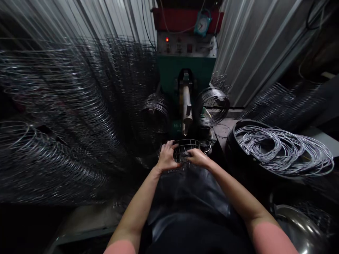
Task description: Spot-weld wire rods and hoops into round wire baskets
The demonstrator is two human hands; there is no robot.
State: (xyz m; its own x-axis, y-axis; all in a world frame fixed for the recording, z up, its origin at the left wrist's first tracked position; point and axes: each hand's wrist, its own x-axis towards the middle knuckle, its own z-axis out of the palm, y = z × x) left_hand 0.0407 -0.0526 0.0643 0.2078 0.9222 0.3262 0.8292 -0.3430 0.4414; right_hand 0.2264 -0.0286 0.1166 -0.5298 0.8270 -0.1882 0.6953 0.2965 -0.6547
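Holding wire basket [182, 150] at L side w/ L hand [167, 155], fingers part-spread, thumb out; R hand [197, 157] curled on sm. grey piece [185, 154], can't ID. Basket: round, open-grid metal, below machine arm [186, 106], near dark apron [190, 197].

Wire basket [190, 139] gry w/ grid pattern, machine [169, 70] grn w/ red panel [176, 20], clock [202, 24] lt-blue, sleeves [272, 240] pink
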